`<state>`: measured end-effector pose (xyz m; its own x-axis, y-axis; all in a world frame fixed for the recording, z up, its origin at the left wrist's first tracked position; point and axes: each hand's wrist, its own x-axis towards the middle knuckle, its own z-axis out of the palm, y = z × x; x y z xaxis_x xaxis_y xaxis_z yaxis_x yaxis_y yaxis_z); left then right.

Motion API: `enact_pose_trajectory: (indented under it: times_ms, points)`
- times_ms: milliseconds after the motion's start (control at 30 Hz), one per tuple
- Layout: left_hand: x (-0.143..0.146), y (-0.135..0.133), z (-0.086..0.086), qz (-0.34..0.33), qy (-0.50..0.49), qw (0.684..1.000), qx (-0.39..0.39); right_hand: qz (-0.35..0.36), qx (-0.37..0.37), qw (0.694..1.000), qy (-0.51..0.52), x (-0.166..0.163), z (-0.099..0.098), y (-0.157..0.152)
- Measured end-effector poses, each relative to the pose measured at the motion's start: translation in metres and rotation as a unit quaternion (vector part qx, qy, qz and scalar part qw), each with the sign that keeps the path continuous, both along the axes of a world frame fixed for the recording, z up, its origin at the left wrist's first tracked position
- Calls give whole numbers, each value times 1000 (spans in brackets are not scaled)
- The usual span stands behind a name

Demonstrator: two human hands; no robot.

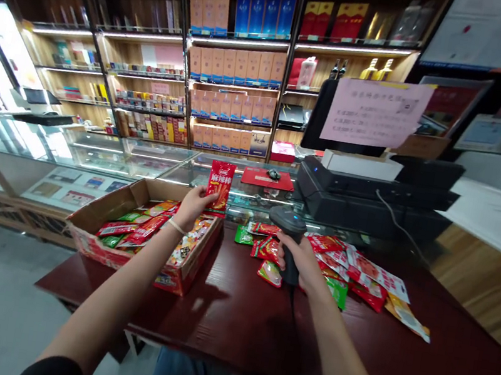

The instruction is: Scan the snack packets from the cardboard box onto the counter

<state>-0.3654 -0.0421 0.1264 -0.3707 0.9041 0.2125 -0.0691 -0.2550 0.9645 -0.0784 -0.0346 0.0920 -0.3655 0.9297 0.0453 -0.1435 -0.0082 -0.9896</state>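
Observation:
My left hand [195, 204] is closed on the edge of a red snack packet [220, 184], held upright above the right side of an open cardboard box [197, 268]. Inside the box lie several red, green and orange snack packets [144, 229]. My right hand [298, 260] grips a black barcode scanner [290, 222] by its handle; its head points toward the left and a cable runs down from it. Around the scanner, loose snack packets [264, 248] lie on the dark red table, with a larger pile of packets [369, 276] to the right of my hand.
The dark red table [228, 330] adjoins glass display counters [150, 159]. Behind it stand a black monitor with a pink paper sign [371, 111] and a black cash drawer [348, 197]. A mouse [273, 175] rests on a red pad [252, 177]. Shelves of boxed goods line the wall.

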Motion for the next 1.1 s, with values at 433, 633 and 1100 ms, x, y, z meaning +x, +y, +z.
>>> enact_pose_trajectory:
  times_ms: [433, 633, 1100]
  points:
    - [154, 37, -94, -61, -107, 992, 19, -77, -33, 996, 1, 73, -26, 29]
    - [154, 49, -144, -74, -247, 966, -22, -66, -41, 997, 6, 68, -45, 42]
    - [126, 37, -142, -222, -404, 884, -76, -55, -55, 997, 25, 69, -61, 29]
